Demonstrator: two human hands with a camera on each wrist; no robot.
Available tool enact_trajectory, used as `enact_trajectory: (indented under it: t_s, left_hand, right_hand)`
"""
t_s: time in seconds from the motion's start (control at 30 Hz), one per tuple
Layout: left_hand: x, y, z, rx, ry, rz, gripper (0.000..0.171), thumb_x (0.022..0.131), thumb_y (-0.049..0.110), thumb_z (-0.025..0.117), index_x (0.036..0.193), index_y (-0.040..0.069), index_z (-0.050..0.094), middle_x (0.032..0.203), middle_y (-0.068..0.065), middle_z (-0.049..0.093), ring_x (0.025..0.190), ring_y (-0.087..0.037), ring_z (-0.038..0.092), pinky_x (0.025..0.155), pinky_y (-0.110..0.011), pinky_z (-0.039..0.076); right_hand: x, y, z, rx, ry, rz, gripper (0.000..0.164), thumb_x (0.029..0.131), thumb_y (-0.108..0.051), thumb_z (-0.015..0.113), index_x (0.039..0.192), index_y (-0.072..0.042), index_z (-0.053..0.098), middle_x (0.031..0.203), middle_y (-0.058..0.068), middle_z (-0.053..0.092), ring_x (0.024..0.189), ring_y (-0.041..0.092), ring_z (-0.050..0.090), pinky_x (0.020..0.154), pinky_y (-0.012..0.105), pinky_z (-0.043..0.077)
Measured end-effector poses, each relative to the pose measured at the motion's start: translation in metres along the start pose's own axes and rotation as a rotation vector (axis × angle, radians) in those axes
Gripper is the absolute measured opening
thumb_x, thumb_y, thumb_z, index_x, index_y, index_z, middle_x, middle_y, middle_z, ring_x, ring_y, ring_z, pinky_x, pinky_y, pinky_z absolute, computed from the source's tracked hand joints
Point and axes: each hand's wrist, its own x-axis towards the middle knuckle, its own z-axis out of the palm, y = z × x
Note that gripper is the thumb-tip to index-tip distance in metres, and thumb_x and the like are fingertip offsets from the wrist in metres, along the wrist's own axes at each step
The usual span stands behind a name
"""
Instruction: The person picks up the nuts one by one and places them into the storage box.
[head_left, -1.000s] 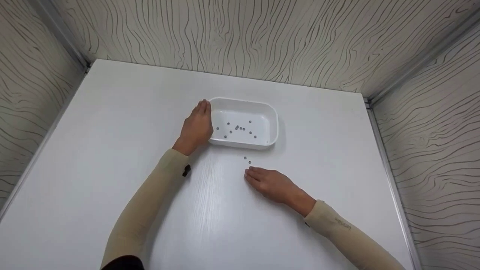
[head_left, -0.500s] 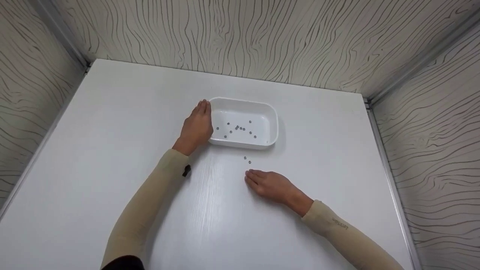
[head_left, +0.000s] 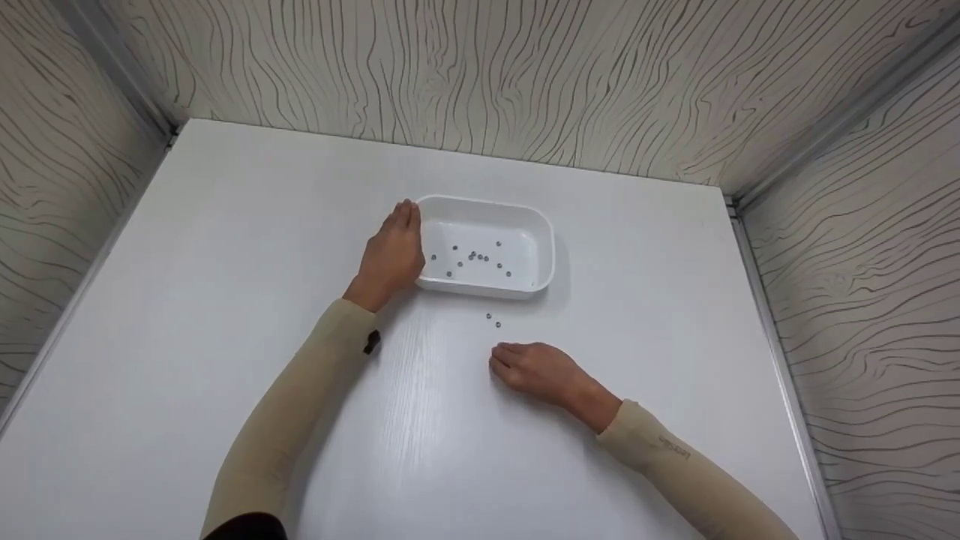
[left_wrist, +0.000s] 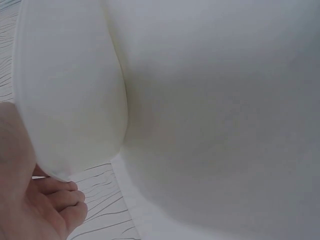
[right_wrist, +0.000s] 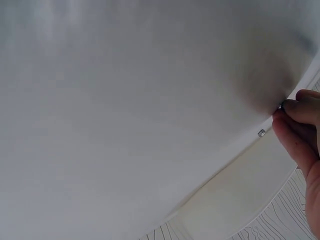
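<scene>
A white rounded container (head_left: 487, 287) sits on the white table, with several small grey metal pieces (head_left: 499, 265) scattered on its floor. My left hand (head_left: 391, 251) holds its left end; curled fingers (left_wrist: 65, 197) show at the corner in the left wrist view. Two more pieces (head_left: 498, 325) lie on the table in front of the container. Just nearer than these is my right hand (head_left: 544, 371), low over the table. In the right wrist view its thumb and fingertips pinch a tiny dark, shiny piece (right_wrist: 281, 105), mostly hidden. One loose faceted piece (right_wrist: 261, 133) lies beyond the fingertips.
The white table (head_left: 262, 225) ends at a wood-grain patterned back wall (head_left: 450, 75). Similar patterned panels stand at the left and right, with metal strips along their edges.
My right hand has drawn back slightly toward me from the two loose pieces, its fingers curling a little more. My left hand and the container keep their places.
</scene>
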Motion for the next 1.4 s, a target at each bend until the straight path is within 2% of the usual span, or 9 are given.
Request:
enact_trajectory:
  t_s: [0.33, 0.53, 0.73, 0.9, 1.23, 1.4]
  left_hand:
    - [-0.001, 0.001, 0.000, -0.020, -0.021, -0.009, 0.058, 0.111, 0.013, 0.036, 0.163, -0.008, 0.023, 0.170, -0.027, 0.029, 0.159, -0.041, 0.031, 0.126, -0.052, 0.041]
    - [-0.001, 0.002, -0.001, -0.014, -0.017, -0.006, 0.057, 0.111, 0.013, 0.035, 0.163, -0.009, 0.024, 0.170, -0.028, 0.029, 0.159, -0.041, 0.032, 0.126, -0.052, 0.041]
    - [-0.001, 0.001, -0.003, 0.022, -0.010, 0.015, 0.058, 0.109, 0.011, 0.036, 0.161, -0.012, 0.025, 0.168, -0.031, 0.030, 0.157, -0.042, 0.035, 0.123, -0.052, 0.045]
    - [0.000, 0.001, -0.003, 0.020, -0.019, 0.002, 0.058, 0.109, 0.012, 0.037, 0.162, -0.011, 0.024, 0.169, -0.030, 0.029, 0.158, -0.042, 0.034, 0.124, -0.052, 0.043]
    - [0.000, 0.001, -0.001, 0.015, -0.010, -0.012, 0.057, 0.110, 0.013, 0.037, 0.161, -0.010, 0.026, 0.169, -0.028, 0.031, 0.158, -0.040, 0.035, 0.121, -0.053, 0.046]
    - [0.000, 0.002, -0.001, 0.024, 0.004, -0.001, 0.056, 0.110, 0.012, 0.037, 0.160, -0.010, 0.029, 0.168, -0.028, 0.034, 0.156, -0.041, 0.038, 0.121, -0.052, 0.047]
  right_hand:
    - [0.002, 0.000, -0.004, 0.056, -0.004, 0.023, 0.029, 0.085, -0.004, 0.085, 0.112, -0.010, 0.077, 0.112, 0.000, 0.080, 0.099, 0.009, 0.078, 0.077, 0.022, 0.065]
    - [0.001, 0.002, -0.008, 0.019, -0.002, 0.031, 0.036, 0.084, -0.007, 0.086, 0.119, -0.011, 0.077, 0.119, 0.001, 0.080, 0.107, 0.010, 0.078, 0.083, 0.022, 0.065]
    - [0.001, 0.003, -0.008, 0.005, 0.019, 0.023, 0.035, 0.085, -0.009, 0.085, 0.119, -0.011, 0.077, 0.119, 0.002, 0.079, 0.109, 0.010, 0.077, 0.084, 0.021, 0.064]
    - [0.000, 0.005, -0.010, -0.004, 0.052, 0.014, 0.038, 0.083, -0.009, 0.088, 0.119, -0.011, 0.077, 0.119, 0.002, 0.080, 0.108, 0.010, 0.077, 0.083, 0.022, 0.064]
    - [0.003, 0.010, -0.013, 0.042, 0.106, 0.033, 0.037, 0.080, -0.005, 0.089, 0.116, -0.009, 0.078, 0.118, 0.003, 0.081, 0.107, 0.011, 0.078, 0.084, 0.022, 0.064]
    - [0.008, 0.012, -0.018, 0.112, 0.115, 0.067, 0.036, 0.080, -0.003, 0.088, 0.115, -0.008, 0.078, 0.118, 0.005, 0.081, 0.106, 0.012, 0.079, 0.084, 0.024, 0.065]
